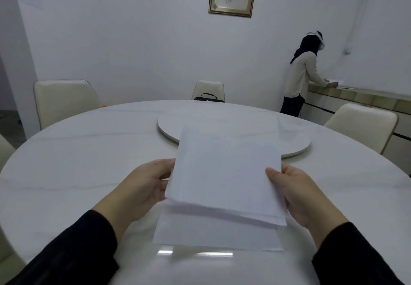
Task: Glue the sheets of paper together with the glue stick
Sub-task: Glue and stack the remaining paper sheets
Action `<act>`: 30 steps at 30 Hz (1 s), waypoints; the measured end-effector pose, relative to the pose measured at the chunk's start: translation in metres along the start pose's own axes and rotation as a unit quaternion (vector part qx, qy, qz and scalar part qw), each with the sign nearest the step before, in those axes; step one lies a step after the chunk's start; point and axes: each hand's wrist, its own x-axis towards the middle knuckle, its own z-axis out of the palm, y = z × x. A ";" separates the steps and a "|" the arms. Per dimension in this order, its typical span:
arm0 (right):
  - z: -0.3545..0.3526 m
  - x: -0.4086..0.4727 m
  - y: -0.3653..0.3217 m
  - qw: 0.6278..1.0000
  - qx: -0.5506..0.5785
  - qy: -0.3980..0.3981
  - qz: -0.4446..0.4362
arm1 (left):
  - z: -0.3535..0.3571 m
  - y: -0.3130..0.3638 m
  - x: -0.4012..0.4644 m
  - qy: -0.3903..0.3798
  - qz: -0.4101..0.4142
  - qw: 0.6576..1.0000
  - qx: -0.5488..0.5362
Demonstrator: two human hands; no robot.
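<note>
A thin stack of white paper sheets (224, 171) is lifted above the table, tilted with its far edge higher. My left hand (142, 187) grips its left edge and my right hand (298, 193) grips its right edge, thumb on top. Beneath it another white sheet (213, 233) lies flat on the round white table (77, 162) near the front edge. No glue stick is in view.
A white lazy Susan (295, 142) sits at the table's centre, partly behind the paper. Cream chairs (64, 100) ring the table, and a black bag (209, 98) rests on the far one. A person (302, 76) stands at a counter at the back right.
</note>
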 end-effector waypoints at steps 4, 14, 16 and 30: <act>0.005 0.003 0.017 0.991 -0.122 0.046 0.038 | -0.007 -0.008 -0.004 0.052 -0.017 0.991 0.122; 0.002 -0.003 0.023 0.950 -0.287 0.119 0.022 | -0.021 -0.013 -0.007 0.102 -0.008 0.909 0.405; 0.004 -0.002 0.024 0.944 -0.307 0.120 0.011 | -0.022 -0.013 -0.009 0.103 0.002 0.896 0.433; -0.003 -0.004 0.022 0.940 -0.321 0.115 0.009 | -0.023 -0.009 -0.014 0.077 -0.013 0.851 0.519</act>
